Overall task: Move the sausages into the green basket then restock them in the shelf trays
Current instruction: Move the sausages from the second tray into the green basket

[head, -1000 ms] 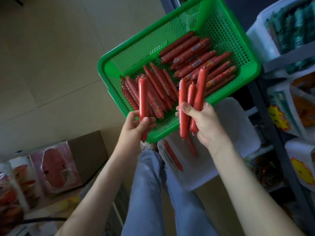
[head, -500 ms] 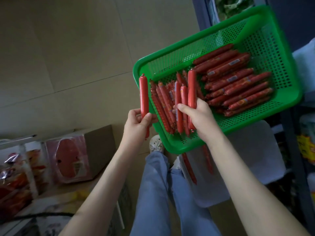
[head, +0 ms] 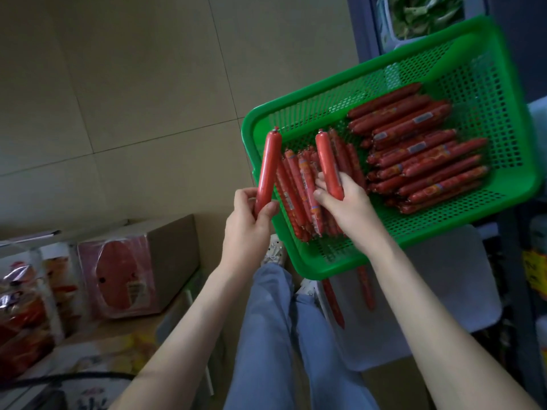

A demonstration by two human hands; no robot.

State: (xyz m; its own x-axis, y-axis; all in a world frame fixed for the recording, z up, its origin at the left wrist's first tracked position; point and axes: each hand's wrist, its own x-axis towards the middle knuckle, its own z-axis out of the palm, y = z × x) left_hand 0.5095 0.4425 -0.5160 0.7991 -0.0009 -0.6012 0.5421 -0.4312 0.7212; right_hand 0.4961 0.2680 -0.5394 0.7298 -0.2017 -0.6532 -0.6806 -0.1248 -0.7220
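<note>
Jeans nearest, seen from above. Just beyond them is a white tray, low beside the shelf. Two tray sausages lie in it, far ends hidden under the basket rim.

Left grip: thumb and fingers pinch the lower end of the left sausage. It is held near-upright just outside the basket's near-left corner, crimped tip up.

Right grip: inside the basket, fingers curled round the lower part of the right sausage, also tip up. Fingertips are down among the near pile.

Basket: green, perforated, overlapping the tray. What carries it is not visible. Near pile runs near-to-far. Far pile lies crosswise, several deep. Shelf frame at right edge, dim.

Handling (judgement):
- Sausages look light and stiff. Each stands from an end hold with no visible sag.
- Casing is glossy, so probably slippery. An end pinch may let one swivel or slide out.
- Better hold is round the middle, several side by side in one palm. Crimped tips offer poor purchase.
- Not fragile. A drop would likely cost only time.

Stage unclear: either the last ones are going into the basket or the first are going back to the tray.
</note>
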